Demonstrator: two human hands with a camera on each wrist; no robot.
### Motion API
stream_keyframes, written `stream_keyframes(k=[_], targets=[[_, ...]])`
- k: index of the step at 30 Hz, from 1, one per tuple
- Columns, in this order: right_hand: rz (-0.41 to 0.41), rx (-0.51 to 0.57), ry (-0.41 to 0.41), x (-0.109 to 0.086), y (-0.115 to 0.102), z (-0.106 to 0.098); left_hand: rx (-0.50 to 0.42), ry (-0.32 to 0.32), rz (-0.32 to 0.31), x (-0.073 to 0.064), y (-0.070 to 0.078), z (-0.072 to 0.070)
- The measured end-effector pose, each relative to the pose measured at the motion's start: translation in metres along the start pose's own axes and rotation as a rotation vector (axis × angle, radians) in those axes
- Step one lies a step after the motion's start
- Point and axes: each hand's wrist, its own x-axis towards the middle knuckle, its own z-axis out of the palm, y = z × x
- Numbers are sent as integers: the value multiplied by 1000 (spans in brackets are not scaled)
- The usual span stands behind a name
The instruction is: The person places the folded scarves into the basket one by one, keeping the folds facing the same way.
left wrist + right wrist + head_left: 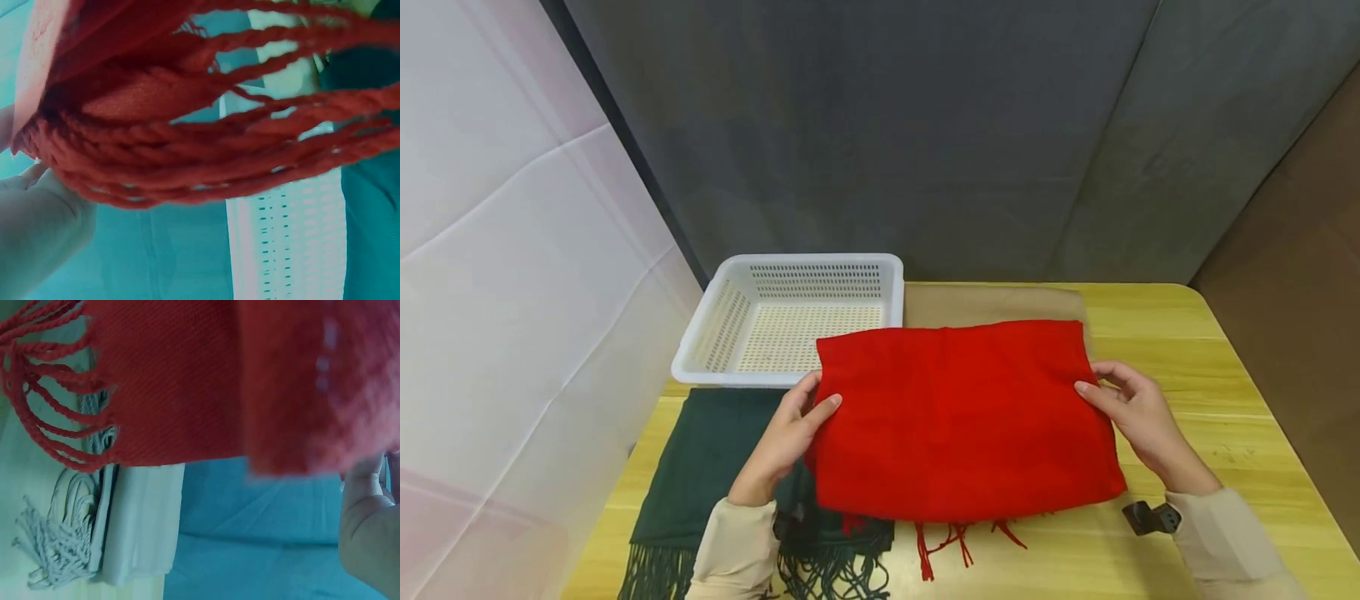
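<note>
A folded red scarf (955,417) is held up above the table, spread between both hands, with twisted fringe hanging below its lower edge. My left hand (787,435) pinches its left side, thumb on the near face. On the opposite side my right hand (1138,417) grips the scarf the same way. Up close in the left wrist view, the red fringe (187,156) crosses in front of part of the left hand (44,225). In the right wrist view the scarf (175,381) shows a folded layer, and the right hand (369,531) appears at the edge.
A white perforated basket (790,381) stands at the back left. Before it lies a dark green fringed scarf (692,475), partly covered by the left arm and red scarf. A folded beige scarf (992,304) lies behind the red one on the wooden table (1187,350).
</note>
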Motion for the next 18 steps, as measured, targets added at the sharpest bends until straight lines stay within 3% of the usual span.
stream_keyframes(k=[10, 18], targets=[[0, 87, -34, 14, -9, 19, -48, 62, 21, -2, 10, -16], [-24, 138, -49, 25, -14, 38, -121, 69, 25, -3, 17, -34]])
